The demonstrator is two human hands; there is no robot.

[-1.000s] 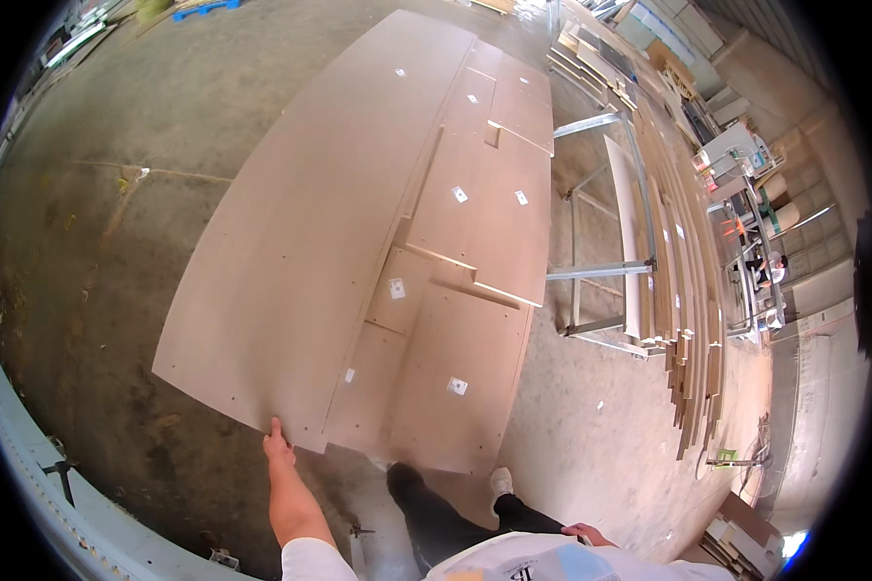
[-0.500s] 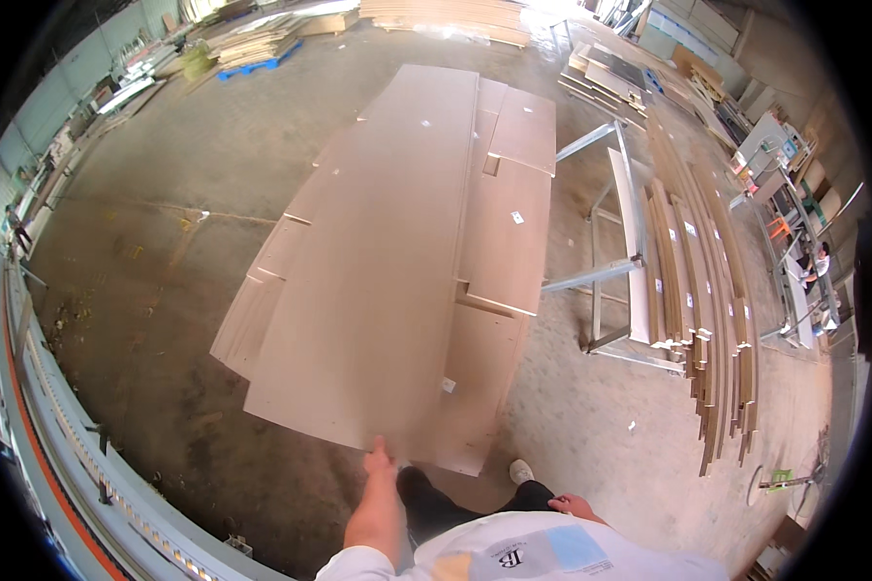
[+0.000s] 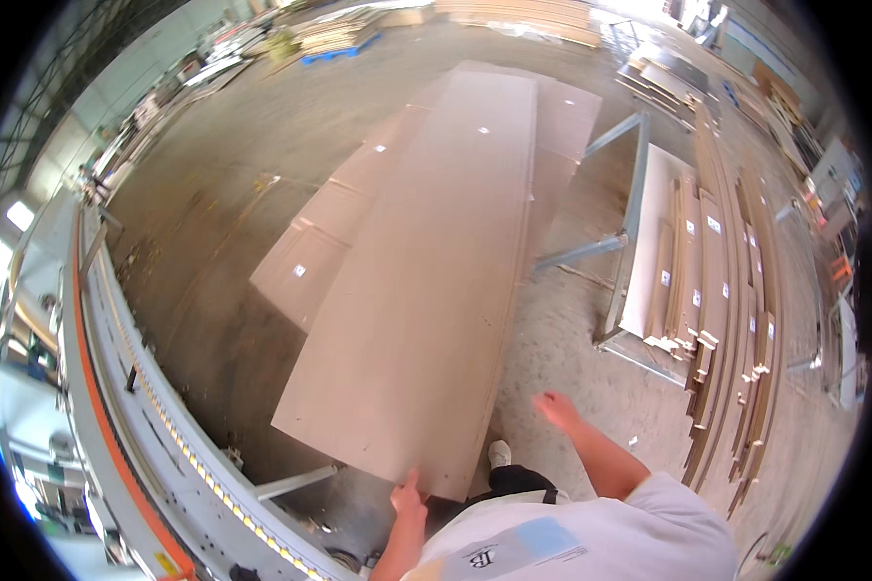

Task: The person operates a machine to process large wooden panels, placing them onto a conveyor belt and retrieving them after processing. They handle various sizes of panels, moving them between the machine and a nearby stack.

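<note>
A long brown board (image 3: 417, 281) slants away from me, lying over several other boards. At its near edge, my left hand (image 3: 409, 496) grips the board, with a finger on top and the rest of the hand at the rim. Beneath it, part of the lower boards (image 3: 325, 242) sticks out to the left, with small white labels on them. My right hand (image 3: 555, 411) is held out in the air to the right of the board, touching nothing. Its fingers are blurred, and whether they are curled or spread is unclear.
A long machine (image 3: 155, 426) with an orange strip runs along my left. To the right stands a metal frame (image 3: 630, 213) beside a stack of narrow brown strips (image 3: 717, 290). Further off are board piles, one on a blue pallet (image 3: 344, 50).
The long board has shifted and turned over the boards below, uncovering more of them at left and covering those at right. My right hand has swung out from my side; my view has turned left.
</note>
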